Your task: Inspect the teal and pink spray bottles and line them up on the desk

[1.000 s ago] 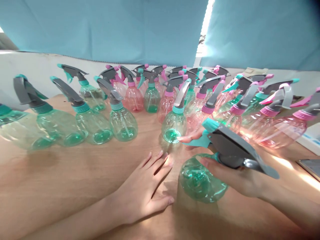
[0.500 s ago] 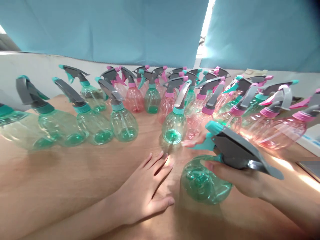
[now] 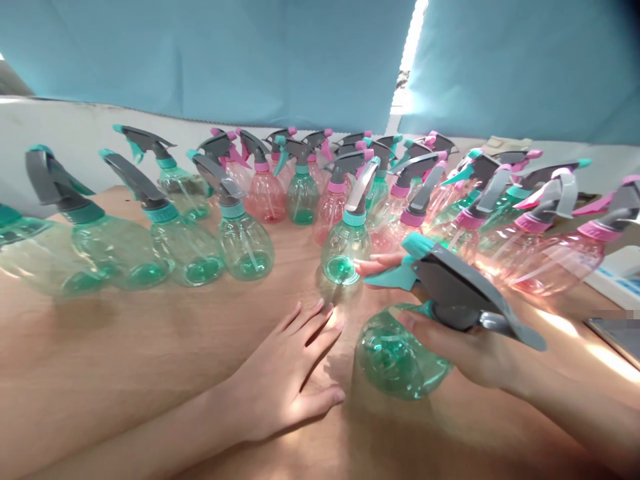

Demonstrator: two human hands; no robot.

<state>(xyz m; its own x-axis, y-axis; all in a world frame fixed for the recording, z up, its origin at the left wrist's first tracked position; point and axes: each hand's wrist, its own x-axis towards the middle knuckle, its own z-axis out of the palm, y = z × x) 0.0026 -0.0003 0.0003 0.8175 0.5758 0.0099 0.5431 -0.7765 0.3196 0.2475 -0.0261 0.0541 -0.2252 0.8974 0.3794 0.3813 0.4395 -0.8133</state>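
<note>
A translucent green spray bottle (image 3: 400, 357) with a grey and teal trigger head is tilted in my right hand (image 3: 465, 350). The thumb and fingers wrap its neck just under the head, and some fingertips show past the teal trigger. My left hand (image 3: 287, 373) lies flat on the wooden table (image 3: 125, 373), palm down with the fingers spread, holding nothing. Just beyond the two hands stands another green spray bottle (image 3: 347, 243), upright and apart from them.
Several green spray bottles (image 3: 247, 243) line the left side. Several pink ones (image 3: 267, 193), mixed with green, crowd the back and right. A dark flat device (image 3: 617, 340) lies at the right edge, near a white object (image 3: 617, 273). Blue curtains (image 3: 225, 60) hang behind.
My right hand and its bottle have shifted slightly left and up in view. The whole view has also drifted a little. My left hand stays flat on the table.
</note>
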